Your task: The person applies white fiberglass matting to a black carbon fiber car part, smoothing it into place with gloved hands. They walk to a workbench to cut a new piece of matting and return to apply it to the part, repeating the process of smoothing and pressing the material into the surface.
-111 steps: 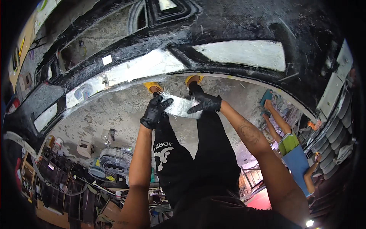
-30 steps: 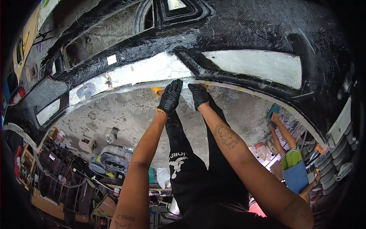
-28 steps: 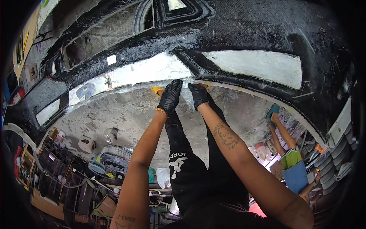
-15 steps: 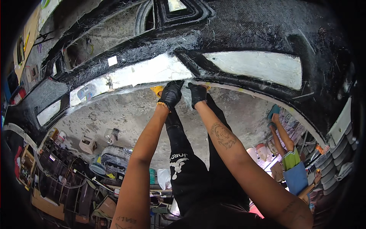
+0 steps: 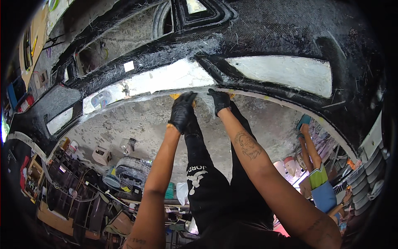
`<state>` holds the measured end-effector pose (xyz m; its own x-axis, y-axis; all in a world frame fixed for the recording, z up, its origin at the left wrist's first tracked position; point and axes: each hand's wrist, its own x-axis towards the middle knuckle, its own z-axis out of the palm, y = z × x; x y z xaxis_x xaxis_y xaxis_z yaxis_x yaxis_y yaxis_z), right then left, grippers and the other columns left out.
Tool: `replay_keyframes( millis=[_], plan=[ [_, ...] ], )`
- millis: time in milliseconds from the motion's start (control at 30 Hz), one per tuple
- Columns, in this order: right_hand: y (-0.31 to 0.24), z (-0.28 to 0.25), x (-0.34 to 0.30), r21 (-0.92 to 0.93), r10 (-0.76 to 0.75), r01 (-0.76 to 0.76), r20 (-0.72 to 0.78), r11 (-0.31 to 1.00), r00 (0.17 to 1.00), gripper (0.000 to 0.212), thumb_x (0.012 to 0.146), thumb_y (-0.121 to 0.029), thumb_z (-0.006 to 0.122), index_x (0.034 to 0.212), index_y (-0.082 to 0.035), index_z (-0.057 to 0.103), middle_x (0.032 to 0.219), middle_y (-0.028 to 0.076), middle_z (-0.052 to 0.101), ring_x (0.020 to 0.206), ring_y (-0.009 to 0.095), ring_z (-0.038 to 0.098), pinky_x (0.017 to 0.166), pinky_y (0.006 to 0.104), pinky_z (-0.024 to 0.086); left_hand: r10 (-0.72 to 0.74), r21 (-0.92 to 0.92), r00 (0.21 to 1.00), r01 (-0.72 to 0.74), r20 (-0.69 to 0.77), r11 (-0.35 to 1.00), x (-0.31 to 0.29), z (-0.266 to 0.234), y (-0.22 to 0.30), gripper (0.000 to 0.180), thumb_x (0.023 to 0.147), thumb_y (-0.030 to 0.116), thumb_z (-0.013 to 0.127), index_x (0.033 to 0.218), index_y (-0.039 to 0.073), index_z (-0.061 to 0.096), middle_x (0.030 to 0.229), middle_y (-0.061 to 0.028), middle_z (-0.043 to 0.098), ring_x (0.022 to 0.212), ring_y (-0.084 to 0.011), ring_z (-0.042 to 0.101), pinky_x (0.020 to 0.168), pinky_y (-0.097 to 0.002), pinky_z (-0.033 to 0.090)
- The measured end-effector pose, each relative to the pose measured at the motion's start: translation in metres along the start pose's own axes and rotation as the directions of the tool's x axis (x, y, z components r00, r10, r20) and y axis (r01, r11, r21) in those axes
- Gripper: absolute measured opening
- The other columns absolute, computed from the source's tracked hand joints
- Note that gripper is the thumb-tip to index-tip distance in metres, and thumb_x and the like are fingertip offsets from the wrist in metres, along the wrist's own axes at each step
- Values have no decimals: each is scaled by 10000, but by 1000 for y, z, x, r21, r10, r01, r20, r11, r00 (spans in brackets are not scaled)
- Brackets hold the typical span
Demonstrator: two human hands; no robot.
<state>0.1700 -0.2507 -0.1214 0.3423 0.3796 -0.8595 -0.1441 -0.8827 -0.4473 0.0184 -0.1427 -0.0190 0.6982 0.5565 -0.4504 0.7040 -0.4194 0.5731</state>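
Observation:
A large black fibreglass car bumper [image 5: 282,37] with rough fibres and white patches spans the view, its curved edge facing me. Whitish glass fibre [image 5: 209,103] hangs from that edge between my hands. My right hand [image 5: 219,101], in a black glove, is closed at the edge against this fibre, its thumb towards the left; its fingertips are partly hidden. My left hand [image 5: 182,111], also black-gloved, is just below the edge, left of the fibre. Its fingers are somewhat apart, and nothing shows in them.
Under the bumper lies a stained concrete floor [image 5: 145,118]. Behind me are a cream plastic box [image 5: 101,155], a shelf of dark parts [image 5: 74,186] and a white bag [image 5: 182,193]. A person in blue shorts [image 5: 323,195] is at the right, near stacked grey panels [image 5: 365,178].
My left hand has come away from the bumper edge, back towards me, and its fingers have loosened. My right hand stays by the hanging fibre. The whole view has shifted slightly.

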Motion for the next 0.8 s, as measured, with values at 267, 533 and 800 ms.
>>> replay_keyframes(
  millis=[267, 533, 800],
  plan=[
    [-4, 5, -3, -187, -40, 24, -81, 982, 996, 442, 831, -448, 520, 842, -43, 699, 940, 153, 664, 943, 282, 618, 812, 366, 444, -79, 221, 992, 55, 100, 974, 40, 46, -8, 729, 656, 64, 563, 1344, -12, 334, 1344, -242, 390, 1209, -386, 404, 972, -455, 347],
    [9, 18, 7, 374, 96, -15, -201, 927, 975, 419, 814, -356, 625, 969, 33, 651, 974, 128, 679, 894, 209, 625, 808, 292, 449, -127, 200, 982, 154, -141, 968, 18, 41, -1, 446, 698, 165, 595, 1128, 51, 570, 1089, -170, 592, 1013, -354, 541, 868, -419, 433],
    [-43, 6, -38, 570, 73, -165, 181, 805, 981, 411, 838, -320, 639, 1042, 37, 635, 1110, 104, 630, 976, 134, 585, 852, 248, 434, -79, 177, 997, 82, -26, 981, 9, -4, -35, 578, 651, 154, 615, 1215, 72, 519, 1163, -150, 561, 1082, -344, 509, 942, -445, 377]
  ],
)
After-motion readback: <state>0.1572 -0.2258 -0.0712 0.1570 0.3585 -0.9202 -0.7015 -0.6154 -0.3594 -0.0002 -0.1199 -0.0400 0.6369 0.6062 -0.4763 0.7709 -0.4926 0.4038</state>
